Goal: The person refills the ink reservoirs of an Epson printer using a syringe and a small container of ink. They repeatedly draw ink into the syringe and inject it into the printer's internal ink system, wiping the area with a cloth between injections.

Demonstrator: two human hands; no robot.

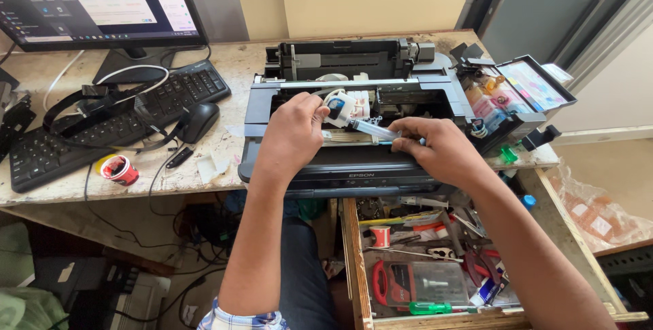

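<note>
Over the opened printer (354, 167), the left hand (294, 129) pinches a small white part (338, 107) (possibly a cartridge); the right hand (435, 147) grips a syringe (373, 129) touching it.

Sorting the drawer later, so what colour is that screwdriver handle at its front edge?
Bright green; the screwdriver handle shows clearest in the head view, in the drawer.
</note>
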